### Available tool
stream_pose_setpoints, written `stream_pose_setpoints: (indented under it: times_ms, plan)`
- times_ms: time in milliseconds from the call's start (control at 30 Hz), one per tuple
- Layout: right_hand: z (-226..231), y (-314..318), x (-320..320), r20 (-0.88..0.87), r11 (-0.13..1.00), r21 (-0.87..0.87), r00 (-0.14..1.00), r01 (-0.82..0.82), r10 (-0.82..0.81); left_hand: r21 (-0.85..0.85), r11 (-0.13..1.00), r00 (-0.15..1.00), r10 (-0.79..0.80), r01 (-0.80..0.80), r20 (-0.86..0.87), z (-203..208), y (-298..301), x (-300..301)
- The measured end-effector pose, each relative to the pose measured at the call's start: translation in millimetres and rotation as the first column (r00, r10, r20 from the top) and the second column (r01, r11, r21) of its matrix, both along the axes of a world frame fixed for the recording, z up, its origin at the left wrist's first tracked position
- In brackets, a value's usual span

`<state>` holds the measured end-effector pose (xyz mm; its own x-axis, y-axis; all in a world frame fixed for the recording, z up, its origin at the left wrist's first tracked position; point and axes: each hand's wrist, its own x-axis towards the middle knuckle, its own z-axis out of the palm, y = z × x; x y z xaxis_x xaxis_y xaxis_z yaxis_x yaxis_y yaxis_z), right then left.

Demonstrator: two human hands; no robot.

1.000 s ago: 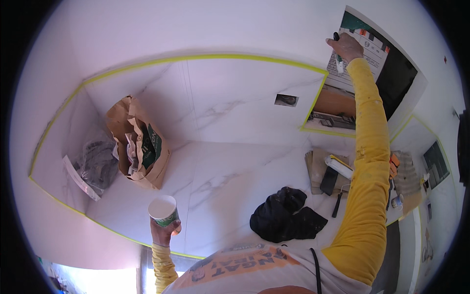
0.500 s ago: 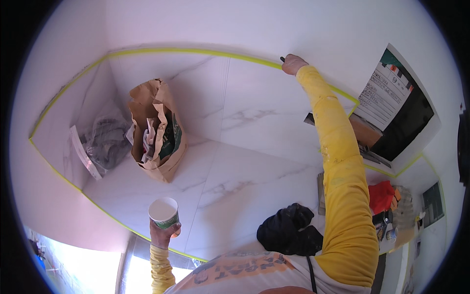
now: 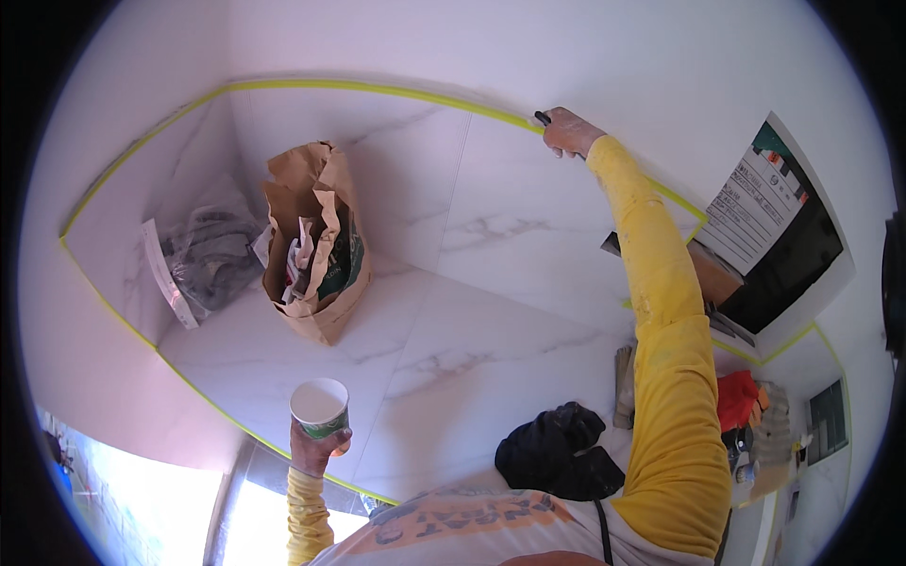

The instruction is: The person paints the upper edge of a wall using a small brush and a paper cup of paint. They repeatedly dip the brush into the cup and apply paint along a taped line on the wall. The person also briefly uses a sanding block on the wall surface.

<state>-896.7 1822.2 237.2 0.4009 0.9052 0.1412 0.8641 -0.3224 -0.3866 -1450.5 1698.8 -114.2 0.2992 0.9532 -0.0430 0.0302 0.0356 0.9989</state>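
Near the front of the bench (image 3: 401,415), holds a cup (image 3: 321,406) clamped in left fingers (image 3: 337,440), and by the yellow tape (image 3: 311,83), grips a black handle (image 3: 542,118) in closed right fingers (image 3: 559,144).

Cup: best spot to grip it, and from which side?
Cup: likely best around the lower outer wall, from the side nearest the wearer, where the left hand holds it. The round wall should suit a wrapping grip, and the open mouth faces up, so a low hold leaves it unobstructed.
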Motion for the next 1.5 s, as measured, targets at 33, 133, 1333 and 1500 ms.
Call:
stream_pose_setpoints:
  times_ms: [33,133,1333,1500]
  plan:
    - [-2,2,-5,-0.157,0.990,0.036,0.978,-0.136,0.140,0.014,1.000,1.000,-0.011,0.011,-0.023,1,0,0]
    - [-2,4,-21,0.078,0.986,0.106,0.987,0.129,-0.138,0.009,0.998,0.997,-0.064,0.064,-0.043,2,-1,0]
    - [-379,-357,-267,0.001,0.813,0.330,0.861,-0.480,0.508,-0.498,0.556,0.701,-0.239,0.666,0.671,-155,-29,137]
    - [-357,-365,-274,-0.274,0.756,0.586,0.808,-0.290,0.522,-0.515,0.687,0.842,-0.283,0.512,0.459,-147,-31,126]
